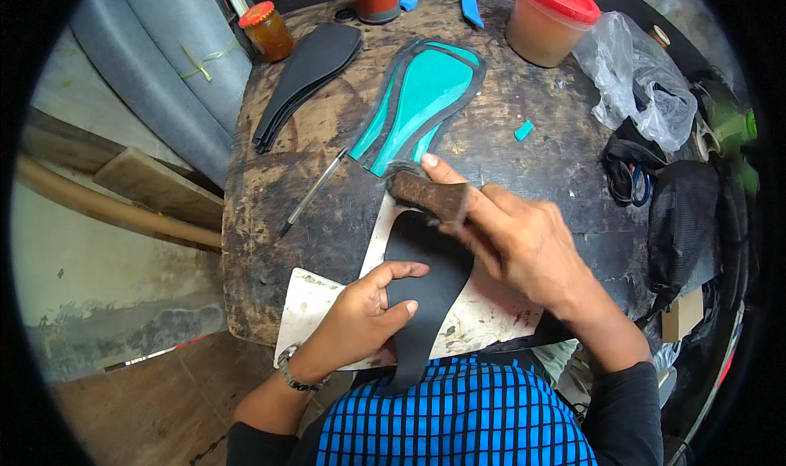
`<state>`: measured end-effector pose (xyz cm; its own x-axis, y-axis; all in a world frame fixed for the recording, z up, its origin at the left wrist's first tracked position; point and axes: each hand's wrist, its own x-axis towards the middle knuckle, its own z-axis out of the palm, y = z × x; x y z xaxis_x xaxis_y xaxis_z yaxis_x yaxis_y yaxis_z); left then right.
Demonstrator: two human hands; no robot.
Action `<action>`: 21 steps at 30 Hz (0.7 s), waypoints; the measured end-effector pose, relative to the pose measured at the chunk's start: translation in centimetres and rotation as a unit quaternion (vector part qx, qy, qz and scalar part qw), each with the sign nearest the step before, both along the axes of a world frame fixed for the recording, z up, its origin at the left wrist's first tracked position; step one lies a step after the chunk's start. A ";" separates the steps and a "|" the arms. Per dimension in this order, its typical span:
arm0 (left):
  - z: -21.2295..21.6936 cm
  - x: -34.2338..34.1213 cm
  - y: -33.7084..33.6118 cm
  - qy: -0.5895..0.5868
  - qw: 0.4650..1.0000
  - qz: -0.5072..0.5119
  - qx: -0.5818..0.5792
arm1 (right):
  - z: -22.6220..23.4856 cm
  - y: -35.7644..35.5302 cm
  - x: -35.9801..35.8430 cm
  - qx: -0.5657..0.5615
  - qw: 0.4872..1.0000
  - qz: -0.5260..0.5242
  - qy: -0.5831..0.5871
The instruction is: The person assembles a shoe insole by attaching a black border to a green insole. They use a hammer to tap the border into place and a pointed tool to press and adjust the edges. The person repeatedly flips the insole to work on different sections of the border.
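Head view: my right hand [524, 237] is clenched around a worn brown brush [430, 194], its head resting on the top end of the black sole piece [426, 290]. That piece lies on a white board [315, 302] at the near edge of the bench [540, 163], its long axis running from the brush down toward my body, where its lower end hangs past the board over my blue checked shirt [458, 417]. My left hand [364, 315] pins the piece from its left side, thumb and fingers pressed flat on the black surface, so it is the nearer hand to the middle of the piece; the right works the far end. Beyond the piece lie teal pieces [422, 102] edged in black, a pen [311, 194] to its left, a stack of black soles [307, 77] farther left, and a red-lidded tub [550, 20] at the back. The bench top is dark, scuffed and stained.
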<state>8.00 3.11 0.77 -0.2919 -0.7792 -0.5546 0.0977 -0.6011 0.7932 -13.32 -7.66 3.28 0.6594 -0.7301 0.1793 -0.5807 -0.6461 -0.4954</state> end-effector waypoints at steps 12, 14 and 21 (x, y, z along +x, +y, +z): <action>-1.0 -0.9 0.3 0.129 0.968 0.157 -0.147 | -0.3 -2.9 -5.1 0.004 0.990 -0.073 -0.118; -1.4 -1.0 0.1 0.139 0.968 0.178 -0.111 | -0.1 -2.0 -5.7 0.040 0.984 -0.075 -0.157; -1.1 -0.7 0.1 0.103 0.974 0.155 -0.131 | 0.9 -0.8 -6.4 0.168 0.974 0.099 -0.117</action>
